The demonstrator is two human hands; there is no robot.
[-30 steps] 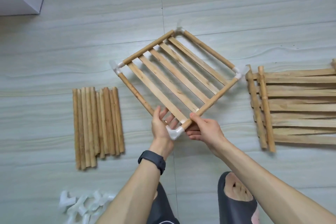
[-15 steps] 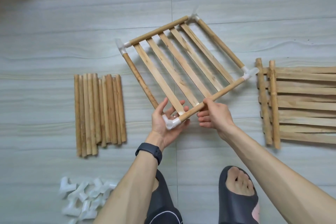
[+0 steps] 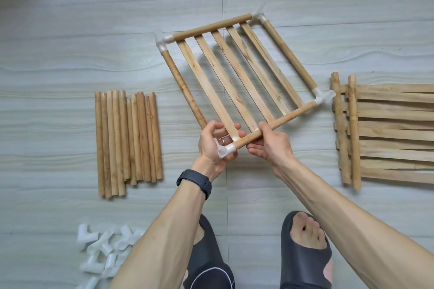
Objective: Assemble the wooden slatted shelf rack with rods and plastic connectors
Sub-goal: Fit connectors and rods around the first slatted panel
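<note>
Head view. I am seeing the shelf panel (image 3: pixel 209 90) being held over the floor (image 3: pixel 70 42), near corner toward the camera; I cannot tell whether its far corner is touching down. The left hand (image 3: pixel 212 143) is cupping the corner connector (image 3: pixel 225 150), fingers curled beneath it and thumb lying along the side rod. The right hand (image 3: pixel 272 145) is pinching the front rod (image 3: pixel 281 122) just beside that connector, thumb on top, fingers under.

I am judging the panel to be light and fairly stiff, but push-fit joints may be pulling apart under twist. I am advising a hold on the round rods close to a corner, not on the thin flat slats, which may be flexing or splitting.

The rods are looking round, tan and slightly rough. The slats are looking flat and pale, and the connectors are looking white, smooth and translucent, likely slippery.

Loose rods (image 3: pixel 128 141) are lying side by side at the left, spare connectors (image 3: pixel 105 248) are heaped at the lower left, and unframed slat panels (image 3: pixel 387 134) are lying stacked at the right, just beside the panel's right corner.
</note>
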